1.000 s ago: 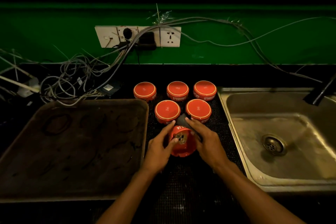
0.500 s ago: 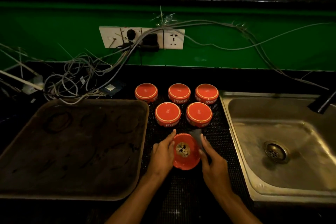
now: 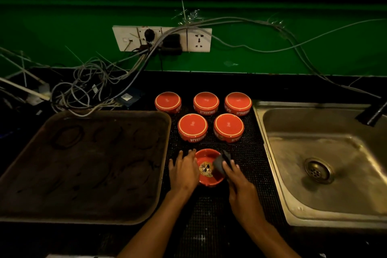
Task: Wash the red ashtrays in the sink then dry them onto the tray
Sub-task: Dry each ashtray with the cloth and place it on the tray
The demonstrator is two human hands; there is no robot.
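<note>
A red ashtray (image 3: 206,178) sits mouth up on the black mat, with a printed emblem on its floor. My left hand (image 3: 184,172) holds its left rim. My right hand (image 3: 238,180) presses a dark cloth (image 3: 221,163) into its right side. Several more red ashtrays (image 3: 192,126) stand upside down in two rows just behind it. A large dark metal tray (image 3: 83,165) lies to the left. The steel sink (image 3: 326,159) is to the right.
A black ridged mat (image 3: 247,153) runs between tray and sink. A dark tap (image 3: 374,112) juts in over the sink's far right. Tangled cables (image 3: 83,88) and a wall socket strip (image 3: 163,37) sit behind the tray on the green wall.
The ashtray went from tilted toward me to sitting flat, mouth up, nearer to me. My right hand brought the cloth from behind the ashtray into its bowl.
</note>
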